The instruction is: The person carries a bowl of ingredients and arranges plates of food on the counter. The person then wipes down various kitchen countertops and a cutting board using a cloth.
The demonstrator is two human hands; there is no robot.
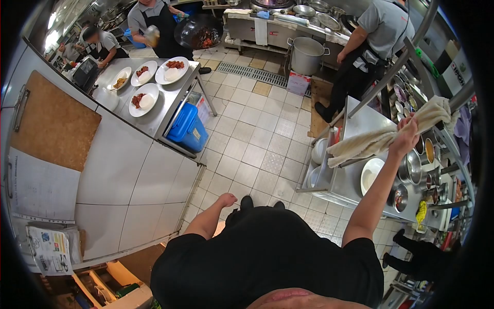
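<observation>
My right hand reaches out to the right, its fingers wrapped round a cream towel. The towel stretches out on both sides of the hand, above a steel counter, and its far end lies by a metal rail. A white bowl stands on the counter below the towel. Low at my left side, my left hand hangs over the tiled floor with its fingers curled in, and nothing shows in it.
On a steel table at the left stand several plates of rice and meat, above a blue bin. One person holds a wok; another person stands near a large pot. Metal bowls line the right.
</observation>
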